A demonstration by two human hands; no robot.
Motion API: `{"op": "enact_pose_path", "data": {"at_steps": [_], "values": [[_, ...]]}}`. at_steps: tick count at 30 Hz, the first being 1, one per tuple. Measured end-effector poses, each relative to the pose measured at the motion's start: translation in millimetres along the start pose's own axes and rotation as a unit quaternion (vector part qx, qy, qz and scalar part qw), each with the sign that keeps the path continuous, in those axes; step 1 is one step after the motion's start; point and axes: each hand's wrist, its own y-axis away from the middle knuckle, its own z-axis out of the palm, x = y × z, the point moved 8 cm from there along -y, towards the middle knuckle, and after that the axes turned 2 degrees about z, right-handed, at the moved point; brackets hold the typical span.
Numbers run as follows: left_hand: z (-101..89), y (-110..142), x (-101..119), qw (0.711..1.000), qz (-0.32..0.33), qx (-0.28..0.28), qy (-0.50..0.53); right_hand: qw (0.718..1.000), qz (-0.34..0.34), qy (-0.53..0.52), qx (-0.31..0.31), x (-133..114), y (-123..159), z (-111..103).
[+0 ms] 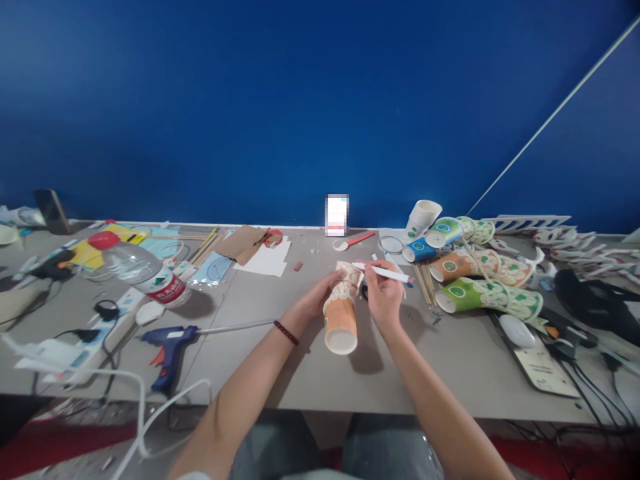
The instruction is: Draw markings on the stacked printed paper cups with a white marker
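Note:
At the middle of the table, my left hand (326,293) grips an orange paper cup assembly (341,321) from its left side. The open mouth of the cup faces me, and patterned paper pieces cover its far end. A white marker (386,271) is pinched in my right hand (383,293). The marker's tip points left, at or close to the patterned far end; contact cannot be made out. A small dark object, partly hidden, lies between the cup and my right hand.
A blue glue gun (173,350) and a red-capped bottle (145,273) stand left, beside a power strip (100,333). Several joined paper cups (480,297), stacked white cups (423,219) and wooden sticks (426,283) lie right. Scissors-like red-handled tool (361,238) and white paper (265,261) lie behind.

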Motion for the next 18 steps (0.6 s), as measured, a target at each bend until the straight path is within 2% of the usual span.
{"op": "enact_pose_path", "data": {"at_steps": [3,7,9,12,18], "values": [[-3.6,1,-2,0.999,0.004,0.012,-0.051,1.0,0.01,-0.016,-0.016,3,1,2],[3.9,14,0,0.999,-0.007,0.029,-0.035,0.998,0.031,-0.046,-0.038,13,1,5],[11.2,24,2,0.999,-0.015,0.031,-0.015,0.999,0.018,-0.044,-0.026,12,-1,3],[22.4,36,12,1.0,0.01,0.016,0.016,1.0,0.004,-0.025,-0.001,7,-3,-1],[24.5,40,18,0.999,0.02,0.029,0.029,1.0,-0.002,-0.013,0.005,4,-4,-2]]}}
